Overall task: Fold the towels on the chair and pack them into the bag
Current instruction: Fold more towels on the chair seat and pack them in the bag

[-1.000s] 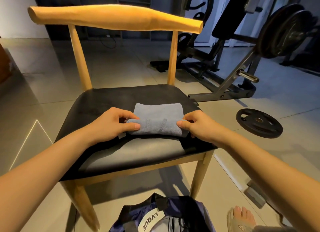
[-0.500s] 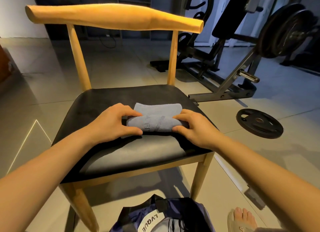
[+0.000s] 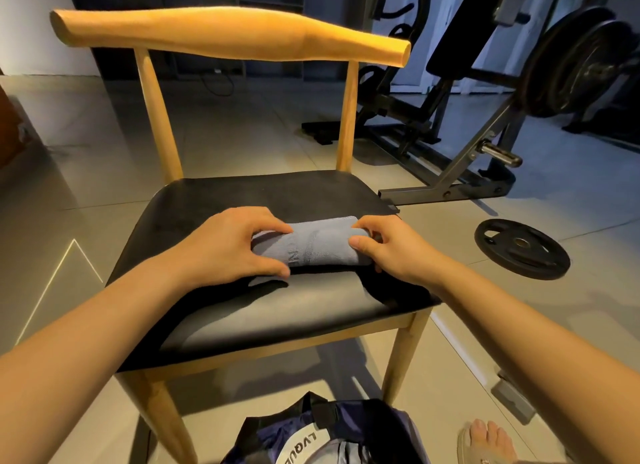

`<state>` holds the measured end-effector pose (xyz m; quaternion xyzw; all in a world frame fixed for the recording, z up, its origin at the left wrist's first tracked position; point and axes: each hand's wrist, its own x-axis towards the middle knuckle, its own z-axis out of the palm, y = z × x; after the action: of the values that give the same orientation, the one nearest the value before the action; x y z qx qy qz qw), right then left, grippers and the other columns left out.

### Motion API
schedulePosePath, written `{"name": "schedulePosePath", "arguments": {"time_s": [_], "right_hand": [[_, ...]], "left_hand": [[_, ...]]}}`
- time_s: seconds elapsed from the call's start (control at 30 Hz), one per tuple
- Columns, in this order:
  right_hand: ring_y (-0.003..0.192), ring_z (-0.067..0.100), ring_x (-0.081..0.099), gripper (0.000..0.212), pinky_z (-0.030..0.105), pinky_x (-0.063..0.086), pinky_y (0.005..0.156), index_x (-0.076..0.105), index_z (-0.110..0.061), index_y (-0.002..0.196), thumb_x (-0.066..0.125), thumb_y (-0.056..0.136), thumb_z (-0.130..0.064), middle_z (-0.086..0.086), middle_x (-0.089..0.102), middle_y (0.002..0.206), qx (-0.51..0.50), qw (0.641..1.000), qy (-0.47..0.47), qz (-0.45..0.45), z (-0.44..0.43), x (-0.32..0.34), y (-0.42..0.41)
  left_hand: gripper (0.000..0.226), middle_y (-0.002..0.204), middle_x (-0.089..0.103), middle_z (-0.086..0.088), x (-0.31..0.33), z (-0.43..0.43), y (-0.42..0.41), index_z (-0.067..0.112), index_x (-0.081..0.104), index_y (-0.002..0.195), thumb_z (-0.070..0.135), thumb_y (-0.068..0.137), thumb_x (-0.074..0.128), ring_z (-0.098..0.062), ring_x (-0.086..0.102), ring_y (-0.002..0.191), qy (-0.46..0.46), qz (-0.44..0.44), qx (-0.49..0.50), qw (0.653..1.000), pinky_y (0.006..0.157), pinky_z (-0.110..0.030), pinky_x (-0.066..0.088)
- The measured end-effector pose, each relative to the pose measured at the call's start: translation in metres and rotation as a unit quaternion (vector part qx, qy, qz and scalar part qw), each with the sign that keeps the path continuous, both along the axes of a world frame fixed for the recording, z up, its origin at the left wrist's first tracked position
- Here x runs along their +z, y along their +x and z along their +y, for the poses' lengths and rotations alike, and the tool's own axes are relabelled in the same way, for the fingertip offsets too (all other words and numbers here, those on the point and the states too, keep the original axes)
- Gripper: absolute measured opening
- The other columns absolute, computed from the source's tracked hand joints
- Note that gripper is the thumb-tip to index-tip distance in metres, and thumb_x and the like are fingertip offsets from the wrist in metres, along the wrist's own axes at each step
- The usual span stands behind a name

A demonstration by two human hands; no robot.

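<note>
Head cam: left hand (image 3: 225,245) and right hand (image 3: 391,252) pinch the folded grey towel (image 3: 311,243) by its ends on the chair seat (image 3: 242,193); squeeze evenly, lift level, drop into bag (image 3: 329,436) at 6 o'clock.

- Black weight plate (image 3: 522,249): one, flat on the floor (image 3: 242,131), right of centre.
- Grey-framed gym machine (image 3: 460,172): upper right, with chrome peg (image 3: 498,153) and dark pad (image 3: 460,44).
- Loaded plates (image 3: 571,61): upright, far upper right.
- Dark cable (image 3: 214,82): by the back wall, upper centre.
- Sandalled foot (image 3: 485,439): lower right.
</note>
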<state>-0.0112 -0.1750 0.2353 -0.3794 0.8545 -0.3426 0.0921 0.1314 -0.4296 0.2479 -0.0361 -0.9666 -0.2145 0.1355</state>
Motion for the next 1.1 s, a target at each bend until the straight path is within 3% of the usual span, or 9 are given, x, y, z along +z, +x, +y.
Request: {"name": "schedulePosePath", "arguments": {"time_s": [0.17,0.3,0.37,0.47,0.6,0.77,0.93,1.0,1.1], "right_hand": [[0.090,0.008,0.056,0.036,0.021,0.046,0.073,0.055,-0.031,0.122,0.073,0.092,-0.037,-0.009,0.053,0.111,0.012,0.998,-0.014,0.065,-0.001,0.004,0.005],[0.087,0.014,0.065,0.021,0.033,0.056,0.074,0.064,-0.034,0.113,0.071,0.094,-0.035,-0.004,0.067,0.102,0.033,0.999,-0.017,0.001,0.003,0.001,-0.003],[0.087,0.019,0.067,0.013,0.038,0.057,0.076,0.066,-0.031,0.109,0.067,0.096,-0.032,-0.002,0.070,0.094,0.017,1.000,-0.018,-0.003,0.002,0.000,-0.006],[0.087,0.017,0.060,0.013,0.028,0.046,0.072,0.063,-0.027,0.111,0.062,0.099,-0.032,-0.005,0.061,0.098,-0.015,0.998,0.024,0.049,-0.005,0.000,-0.005],[0.100,0.013,0.057,0.036,0.028,0.051,0.085,0.055,-0.028,0.134,0.062,0.099,-0.033,-0.008,0.048,0.130,0.009,0.974,0.032,0.225,-0.008,0.001,0.009],[0.108,0.013,0.059,0.052,0.033,0.053,0.090,0.051,-0.035,0.141,0.068,0.093,-0.044,-0.011,0.061,0.123,0.049,0.959,0.094,0.262,-0.003,-0.002,0.010],[0.100,0.013,0.062,0.031,0.040,0.054,0.092,0.065,-0.031,0.125,0.068,0.095,-0.036,-0.008,0.068,0.111,0.062,0.988,0.069,0.125,-0.010,0.005,-0.003],[0.100,0.013,0.063,0.031,0.043,0.054,0.092,0.065,-0.029,0.124,0.068,0.094,-0.039,-0.006,0.069,0.111,0.066,0.993,0.069,0.072,-0.011,0.009,-0.007],[0.112,0.011,0.057,0.051,0.034,0.052,0.095,0.052,-0.034,0.132,0.075,0.088,-0.043,-0.010,0.058,0.129,0.050,0.989,0.042,0.136,-0.011,0.007,-0.002]], "left_hand": [[0.036,0.106,0.075,0.018,-0.006,-0.010,-0.005,0.032,0.076,0.118,0.037,0.083,0.082,0.002,0.066,0.096,0.083,-0.037,0.022,0.996,0.085,-0.021,0.052],[0.022,0.096,0.076,0.013,-0.008,-0.017,-0.007,0.027,0.074,0.109,0.028,0.088,0.079,-0.004,0.069,0.093,0.181,-0.045,0.003,0.982,0.081,-0.019,0.052],[0.026,0.103,0.072,0.014,-0.012,-0.019,-0.007,0.030,0.073,0.113,0.042,0.089,0.075,-0.005,0.066,0.098,0.116,0.004,0.007,0.993,0.086,-0.025,0.051],[0.049,0.110,0.061,0.014,-0.016,-0.021,-0.008,0.038,0.069,0.129,0.063,0.092,0.047,-0.010,0.054,0.098,-0.074,0.049,0.003,0.996,0.086,-0.030,0.043],[0.055,0.107,0.065,0.011,-0.020,-0.019,-0.011,0.040,0.063,0.135,0.055,0.097,0.026,-0.017,0.052,0.095,-0.048,0.001,0.040,0.998,0.091,-0.044,0.043],[0.029,0.106,0.070,0.011,-0.018,-0.008,-0.009,0.026,0.068,0.118,0.033,0.103,0.044,-0.014,0.056,0.094,-0.014,0.088,0.054,0.995,0.090,-0.042,0.047],[0.062,0.128,0.063,0.017,-0.013,-0.007,-0.004,0.040,0.052,0.143,0.059,0.087,0.070,-0.006,0.055,0.116,-0.062,-0.040,-0.005,0.997,0.101,-0.033,0.045],[0.052,0.128,0.064,0.015,-0.013,-0.008,-0.006,0.040,0.054,0.141,0.047,0.092,0.070,-0.009,0.056,0.116,-0.052,-0.047,0.007,0.997,0.102,-0.035,0.045],[0.026,0.115,0.070,0.015,0.000,-0.015,-0.010,0.037,0.066,0.124,0.037,0.099,0.063,-0.008,0.063,0.105,-0.009,-0.081,0.009,0.997,0.097,-0.039,0.051]]}}
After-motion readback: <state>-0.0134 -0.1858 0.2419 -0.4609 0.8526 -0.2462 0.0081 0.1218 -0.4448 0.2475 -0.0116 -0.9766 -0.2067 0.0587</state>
